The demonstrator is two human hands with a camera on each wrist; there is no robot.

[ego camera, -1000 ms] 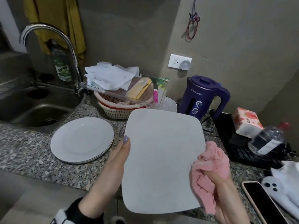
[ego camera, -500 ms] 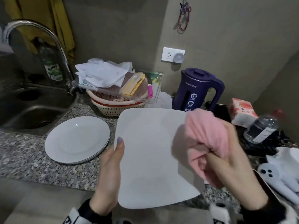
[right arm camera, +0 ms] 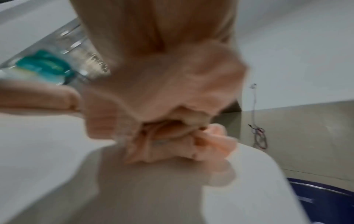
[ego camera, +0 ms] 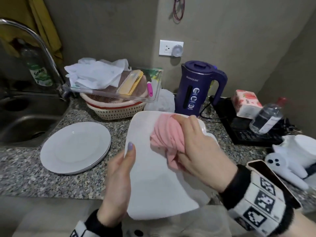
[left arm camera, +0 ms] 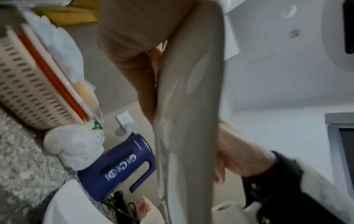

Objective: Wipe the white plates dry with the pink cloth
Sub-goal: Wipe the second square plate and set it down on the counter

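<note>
A white rectangular plate (ego camera: 153, 185) is held tilted above the counter's front edge. My left hand (ego camera: 119, 171) grips its left edge, thumb on top; in the left wrist view the plate (left arm camera: 187, 106) is seen edge-on. My right hand (ego camera: 196, 147) holds the bunched pink cloth (ego camera: 164, 139) and presses it on the upper part of the plate. The right wrist view is blurred and shows the cloth (right arm camera: 172, 106) against the plate (right arm camera: 47, 151). A stack of round white plates (ego camera: 75, 147) lies on the counter to the left.
A sink (ego camera: 25, 120) with a tap is at the left. Behind the plate stand a basket (ego camera: 116, 106) with a clear tray and a purple kettle (ego camera: 196, 86). A tissue pack, a bottle (ego camera: 266, 117), a phone (ego camera: 266, 175) and a white soft toy sit at the right.
My right hand has carried the pink cloth from the plate's lower right edge up and leftward onto its upper face. The left hand keeps its hold on the plate.
</note>
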